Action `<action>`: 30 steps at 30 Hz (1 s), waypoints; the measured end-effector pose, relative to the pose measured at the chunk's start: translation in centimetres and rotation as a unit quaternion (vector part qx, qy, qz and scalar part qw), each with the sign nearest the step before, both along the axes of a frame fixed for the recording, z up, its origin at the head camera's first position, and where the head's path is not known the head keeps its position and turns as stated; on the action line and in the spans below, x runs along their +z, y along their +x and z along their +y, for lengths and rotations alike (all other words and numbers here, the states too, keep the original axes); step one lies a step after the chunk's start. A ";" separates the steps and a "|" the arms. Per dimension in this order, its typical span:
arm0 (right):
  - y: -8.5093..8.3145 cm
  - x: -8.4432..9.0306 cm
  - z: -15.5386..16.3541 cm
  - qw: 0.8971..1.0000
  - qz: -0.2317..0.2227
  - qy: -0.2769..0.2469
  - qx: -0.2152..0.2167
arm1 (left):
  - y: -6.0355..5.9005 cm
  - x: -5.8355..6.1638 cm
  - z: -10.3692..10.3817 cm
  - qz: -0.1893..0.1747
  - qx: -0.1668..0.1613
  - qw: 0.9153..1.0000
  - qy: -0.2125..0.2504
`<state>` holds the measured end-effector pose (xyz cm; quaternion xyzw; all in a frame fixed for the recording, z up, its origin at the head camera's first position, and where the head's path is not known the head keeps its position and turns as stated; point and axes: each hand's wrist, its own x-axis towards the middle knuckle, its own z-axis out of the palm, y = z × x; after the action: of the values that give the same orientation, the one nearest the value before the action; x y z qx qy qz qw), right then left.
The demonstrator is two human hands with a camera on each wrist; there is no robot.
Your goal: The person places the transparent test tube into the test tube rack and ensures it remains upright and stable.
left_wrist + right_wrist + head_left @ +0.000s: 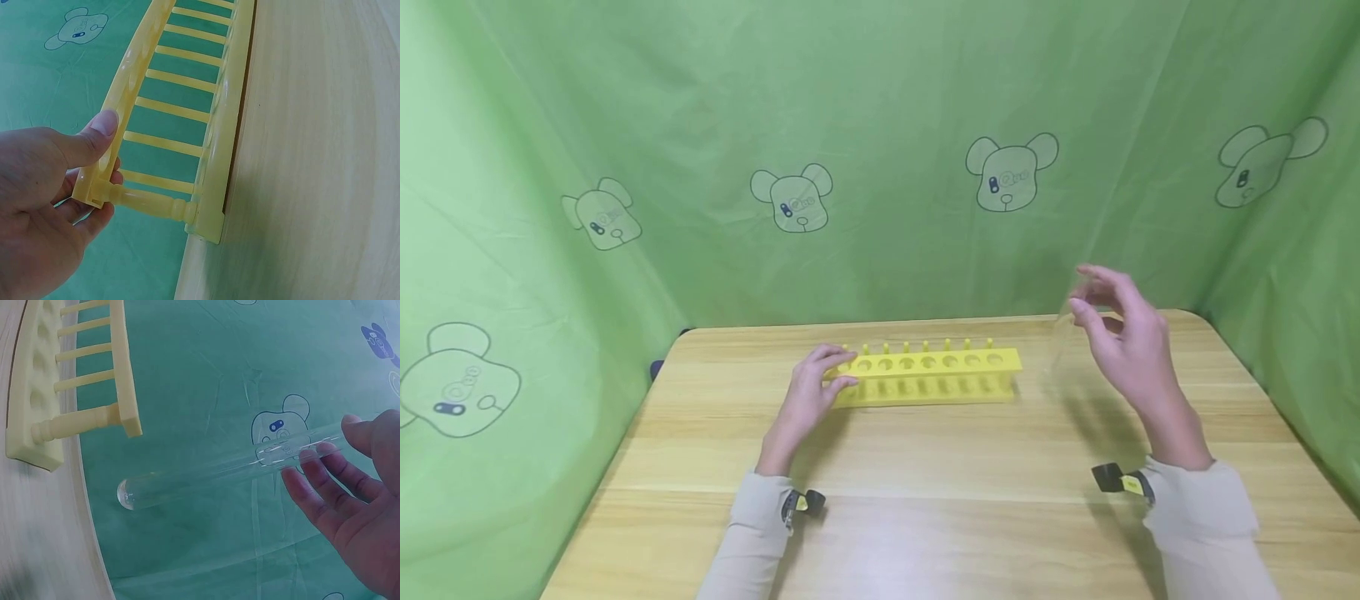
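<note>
A yellow test tube rack (940, 364) stands on the table, a row of round holes along its top and a row of pegs behind. My left hand (811, 385) grips the rack's left end, the thumb on the near edge of the top bar, as the left wrist view shows with the rack (212, 144) close up. To the right of the rack and above the table, my right hand (1126, 342) pinches a clear glass test tube (187, 481) near its upper end. The tube's rounded bottom points down toward the table, apart from the rack. No tubes show in the holes.
The wooden table (910, 533) reaches back to a green curtain (895, 267) printed with bear faces, which also hangs on both sides. Each wrist carries a small black camera (1107, 477) on a strap.
</note>
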<state>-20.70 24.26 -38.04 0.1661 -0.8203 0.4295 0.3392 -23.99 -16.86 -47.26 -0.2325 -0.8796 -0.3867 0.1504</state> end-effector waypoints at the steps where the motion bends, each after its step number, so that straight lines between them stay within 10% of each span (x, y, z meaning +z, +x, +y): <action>1: 0.0 0.1 0.0 1.000 0.002 0.001 0.000 | 0.0 0.0 0.0 0.001 -0.001 1.000 0.000; 30: -0.6 1.0 -0.8 1.000 0.019 0.000 0.010 | 0.0 0.0 0.1 -0.003 -0.001 1.000 -0.002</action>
<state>-21.27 23.48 -37.01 0.1825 -0.8120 0.4299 0.3501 -24.00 -16.77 -47.24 -0.2323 -0.8806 -0.3859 0.1472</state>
